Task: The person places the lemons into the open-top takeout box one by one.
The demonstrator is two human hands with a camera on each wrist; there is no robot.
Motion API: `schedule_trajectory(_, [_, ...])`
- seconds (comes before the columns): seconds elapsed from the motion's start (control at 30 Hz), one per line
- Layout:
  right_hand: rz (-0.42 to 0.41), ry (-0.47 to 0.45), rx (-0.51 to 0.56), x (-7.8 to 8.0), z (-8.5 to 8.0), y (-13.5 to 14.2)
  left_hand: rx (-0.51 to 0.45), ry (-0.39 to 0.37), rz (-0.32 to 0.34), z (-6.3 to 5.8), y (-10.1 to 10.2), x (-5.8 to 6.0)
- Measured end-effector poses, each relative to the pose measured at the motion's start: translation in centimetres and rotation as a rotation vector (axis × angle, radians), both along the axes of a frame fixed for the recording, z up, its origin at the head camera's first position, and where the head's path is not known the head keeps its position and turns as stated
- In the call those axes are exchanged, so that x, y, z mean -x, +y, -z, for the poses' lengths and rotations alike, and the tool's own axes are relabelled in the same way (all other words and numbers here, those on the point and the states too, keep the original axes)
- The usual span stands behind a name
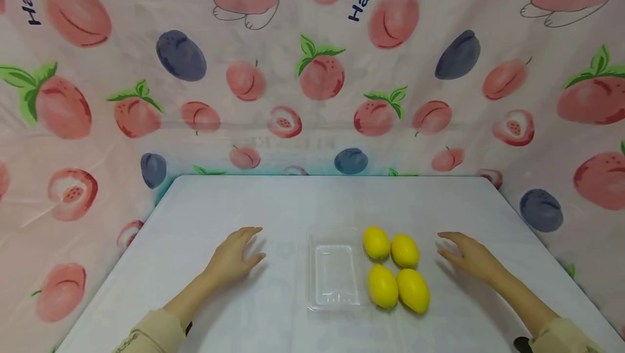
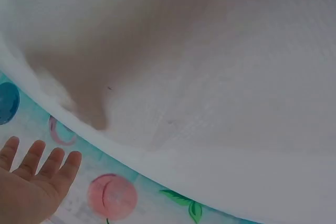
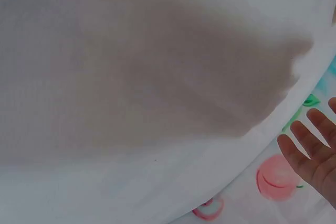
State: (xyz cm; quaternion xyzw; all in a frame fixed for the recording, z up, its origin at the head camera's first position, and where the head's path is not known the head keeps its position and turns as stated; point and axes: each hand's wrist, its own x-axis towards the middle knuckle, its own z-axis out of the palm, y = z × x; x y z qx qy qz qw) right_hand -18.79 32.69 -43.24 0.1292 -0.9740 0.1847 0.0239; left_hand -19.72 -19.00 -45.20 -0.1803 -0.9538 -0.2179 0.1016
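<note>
Several yellow lemons (image 1: 383, 286) sit close together on the white table, right of its middle in the head view. Directly left of them lies a clear plastic box (image 1: 337, 276), with nothing visible inside; its right part reaches to the lemons. My left hand (image 1: 233, 256) hovers over the table left of the box, apart from it, fingers extended and holding nothing. On the other side, my right hand (image 1: 470, 258) is held right of the lemons, also apart, with its fingers loosely extended. Each wrist view shows spread fingers and the hand's shadow on the table.
The white table (image 1: 273, 201) reaches back to a hanging cloth (image 1: 283, 92) printed with peaches, plums and lettering. That cloth also runs along both sides of the table. Beige sleeves (image 1: 153, 334) cover the forearms at the bottom of the head view.
</note>
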Motion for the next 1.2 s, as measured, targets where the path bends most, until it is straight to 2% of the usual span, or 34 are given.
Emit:
schedule_trajectory(0.27, [0.011, -0.005, 0.064, -0.2, -0.6, -0.8, -0.13, -0.012, -0.039, -0.8, 0.9, -0.4])
schedule_trajectory(0.53, [0.043, 0.022, 0.09, -1.1, -2.0, -2.2, -0.362, -0.209, -0.087, -1.1, 1.6, -0.3])
schedule_trajectory(0.83, [0.02, -0.025, 0.18, -2.5, -3.7, -4.0, -0.477, -0.299, -0.1, -1.4, 2.1, 0.0])
schedule_trajectory(0.93, [0.017, -0.033, 0.19, -2.9, -3.8, -4.6, -0.572, -0.376, -0.103, -1.6, 2.3, -0.1])
schedule_trajectory(1.1, [0.015, -0.054, 0.207, -3.4, -4.2, -5.5, -0.811, -0.541, -0.118, -2.2, 3.0, -0.4])
schedule_trajectory(1.2, [0.004, -0.102, 0.211, -3.6, -4.3, -6.1, -0.894, -0.621, -0.141, -2.4, 3.5, -0.8])
